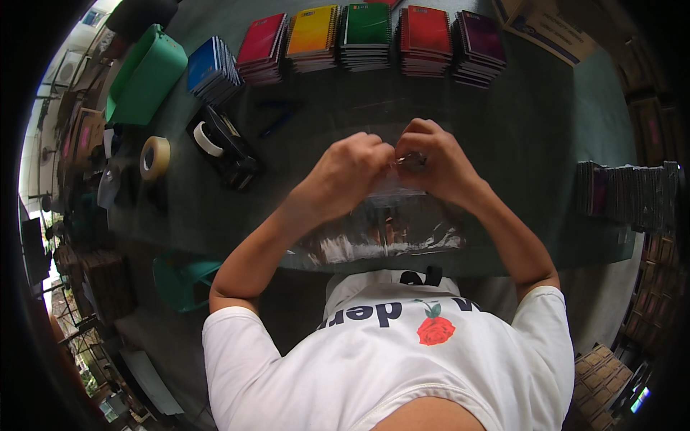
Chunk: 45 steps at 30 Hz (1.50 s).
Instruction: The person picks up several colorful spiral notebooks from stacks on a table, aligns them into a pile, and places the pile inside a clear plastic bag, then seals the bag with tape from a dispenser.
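Both my hands meet over the near middle of the table, closed on the upper end of a clear plastic bag [388, 237]. My left hand [357, 169] grips the plastic with its fingers curled. Right beside it, my right hand [438, 158] pinches the same plastic, and a crumpled shiny bit shows between its fingers. The bag spreads toward me, its wrinkled lower end lying near the table's front edge. Whatever may be inside it I cannot make out.
Stacks of spiral notebooks [366, 36] in several colours line the far side. To the left are a black tape dispenser [233, 154], a tape roll [154, 158], a green bin [147, 75] and blue scissors [277, 118]. More notebooks [625, 190] stand at right; a cardboard box [553, 29] sits far right.
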Each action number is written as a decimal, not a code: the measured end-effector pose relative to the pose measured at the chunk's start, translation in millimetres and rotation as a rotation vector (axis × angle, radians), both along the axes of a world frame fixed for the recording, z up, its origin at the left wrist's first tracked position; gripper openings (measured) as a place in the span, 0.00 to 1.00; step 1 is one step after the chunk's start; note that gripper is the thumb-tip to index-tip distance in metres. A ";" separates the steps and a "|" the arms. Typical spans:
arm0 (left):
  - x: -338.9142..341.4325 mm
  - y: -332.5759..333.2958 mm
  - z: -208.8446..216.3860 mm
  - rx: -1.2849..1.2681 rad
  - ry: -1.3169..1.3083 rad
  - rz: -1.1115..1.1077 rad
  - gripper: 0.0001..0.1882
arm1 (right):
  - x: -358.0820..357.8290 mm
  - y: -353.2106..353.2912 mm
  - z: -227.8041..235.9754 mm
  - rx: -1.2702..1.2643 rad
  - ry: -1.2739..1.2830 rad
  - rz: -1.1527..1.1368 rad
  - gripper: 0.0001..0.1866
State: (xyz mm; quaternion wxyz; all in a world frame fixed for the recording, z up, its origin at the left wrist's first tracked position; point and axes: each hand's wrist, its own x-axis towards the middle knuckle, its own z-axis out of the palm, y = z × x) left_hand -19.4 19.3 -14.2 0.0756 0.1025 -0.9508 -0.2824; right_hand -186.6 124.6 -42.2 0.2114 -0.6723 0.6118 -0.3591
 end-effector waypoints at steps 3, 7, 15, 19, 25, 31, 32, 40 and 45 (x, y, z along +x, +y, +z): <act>13.7 20.5 4.2 -0.083 0.065 0.008 0.14 | 14.0 10.8 13.6 -0.052 0.279 0.034 0.10; 34.0 39.9 -23.9 -0.327 0.254 0.059 0.12 | 28.3 48.9 9.4 -0.152 0.463 0.136 0.15; 97.6 -9.4 -52.8 -0.464 0.604 0.805 0.13 | 23.8 56.0 -52.3 -0.577 0.439 -0.060 0.12; 194.1 -91.7 -116.8 0.461 0.665 1.567 0.25 | 36.9 55.6 -61.0 -0.627 0.381 -0.092 0.19; 166.7 -105.7 -96.4 0.096 0.512 1.494 0.17 | 32.9 63.7 -63.8 -0.562 0.533 -0.079 0.19; 196.4 -20.9 -114.3 0.857 0.563 1.467 0.11 | 28.9 72.2 -65.1 -0.501 0.495 -0.005 0.22; 217.5 -29.2 -113.3 0.336 0.313 1.426 0.09 | 31.4 69.9 -61.9 -0.499 0.496 0.001 0.23; 72.5 84.0 -26.8 0.982 0.608 1.052 0.10 | 19.5 76.2 -59.7 -0.491 0.540 0.023 0.25; 10.9 119.0 -54.9 0.805 0.472 1.045 0.15 | 20.0 77.0 -55.6 -0.473 0.490 0.045 0.24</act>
